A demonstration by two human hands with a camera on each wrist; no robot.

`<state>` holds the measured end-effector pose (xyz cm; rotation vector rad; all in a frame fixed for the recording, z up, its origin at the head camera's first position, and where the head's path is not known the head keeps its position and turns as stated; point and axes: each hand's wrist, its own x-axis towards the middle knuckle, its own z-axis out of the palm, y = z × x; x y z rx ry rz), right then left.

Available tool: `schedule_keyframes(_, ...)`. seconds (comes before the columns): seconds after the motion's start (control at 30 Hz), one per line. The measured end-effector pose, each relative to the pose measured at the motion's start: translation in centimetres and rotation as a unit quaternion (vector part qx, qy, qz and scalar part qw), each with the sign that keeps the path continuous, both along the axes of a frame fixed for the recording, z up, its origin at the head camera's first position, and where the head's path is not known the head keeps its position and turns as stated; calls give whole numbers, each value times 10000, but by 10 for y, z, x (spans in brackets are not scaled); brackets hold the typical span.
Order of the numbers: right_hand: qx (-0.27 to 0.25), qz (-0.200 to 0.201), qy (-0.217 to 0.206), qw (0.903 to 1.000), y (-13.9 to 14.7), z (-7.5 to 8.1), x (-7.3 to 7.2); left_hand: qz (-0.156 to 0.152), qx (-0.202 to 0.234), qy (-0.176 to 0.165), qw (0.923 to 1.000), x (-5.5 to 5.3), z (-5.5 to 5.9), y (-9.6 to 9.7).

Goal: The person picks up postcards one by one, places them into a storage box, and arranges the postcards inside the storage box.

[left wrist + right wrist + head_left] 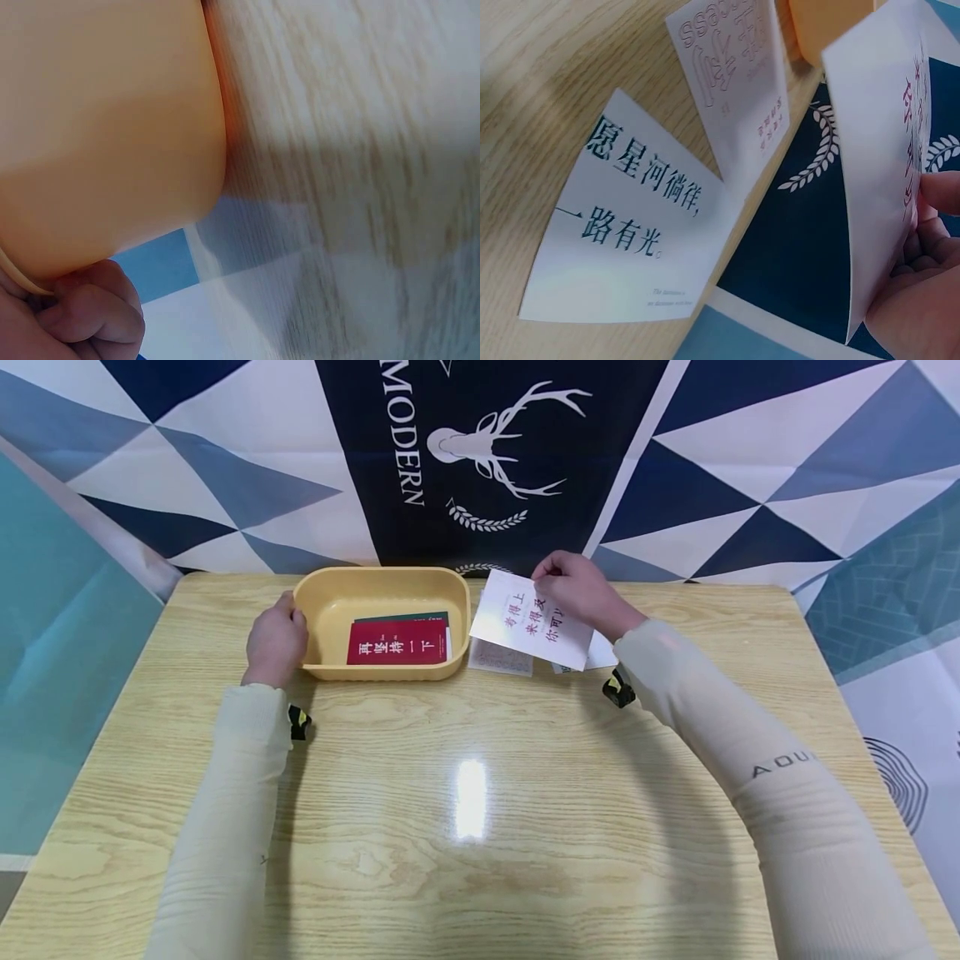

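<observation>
My left hand [276,639] grips the left rim of a yellow plastic basket [322,672]; the left wrist view shows its curled fingers [101,311] at the rim. Inside the basket lies a red card [397,641] with white characters, overlapping a dark green card [431,616]. To the right of the basket, my right hand [577,589] pinches a white card [517,618] with red characters by its edge. Under it, on the table, are a white card with pink outlined lettering [731,82] and a white card with dark green characters [630,232], partly covered in the head view.
The wooden table [390,827] reaches back to a patterned cloth [277,460] with triangles and a deer-head print. The basket stands near the table's back edge. A bright light reflection [471,797] shows mid-table.
</observation>
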<state>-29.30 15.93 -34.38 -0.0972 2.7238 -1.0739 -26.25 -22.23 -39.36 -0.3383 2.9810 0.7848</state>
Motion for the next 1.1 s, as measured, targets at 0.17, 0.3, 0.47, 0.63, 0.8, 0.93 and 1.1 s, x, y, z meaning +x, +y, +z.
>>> schedule_keyframes(0.17,98,106,109,9998,-7,3,-1,9,-8,14,10000,0,0,-1)
schedule_keyframes(0.3,76,224,141,9996,-13,4,-3,19,0,57,10000,0,0,-1)
schedule_keyframes(0.47,56,348,144,9993,-21,5,-5,15,-1,17,10000,1,1,0)
schedule_keyframes(0.63,68,456,163,9988,-31,6,-7,-10,3,24,10000,1,2,0)
schedule_keyframes(0.8,106,558,165,9982,-39,8,-8,-39,32,37,10000,0,1,-2)
schedule_keyframes(0.93,117,579,82,9982,-47,8,-9,-35,30,50,10000,0,2,-2)
schedule_keyframes(1.1,130,642,75,9978,-55,9,-10,-57,17,43,10000,0,1,-1)
